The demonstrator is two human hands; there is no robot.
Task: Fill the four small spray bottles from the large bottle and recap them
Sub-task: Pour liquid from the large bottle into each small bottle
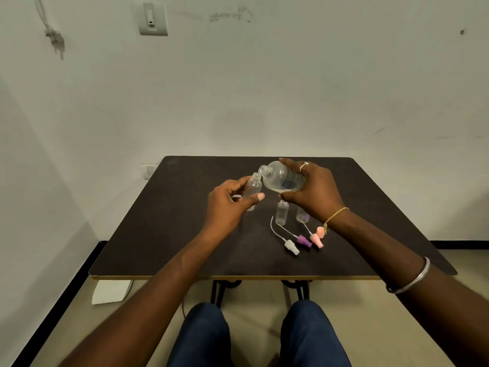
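My left hand [227, 203] holds a small clear spray bottle [252, 188], uncapped, upright above the table. My right hand [313, 189] grips the large clear bottle [281, 178], tipped on its side with its open mouth just above the small bottle's neck. A little water lies low in the large bottle. Two more small uncapped bottles stand on the table: one [281, 212] in plain sight, one [302, 215] partly hidden behind my right wrist. Spray caps with dip tubes lie in front: white [291, 247], purple [303, 241], pink [317, 240].
The dark square table [185, 247] stands against a white wall. Its front edge is near my knees. A white object [112, 291] lies on the floor under the table's left corner.
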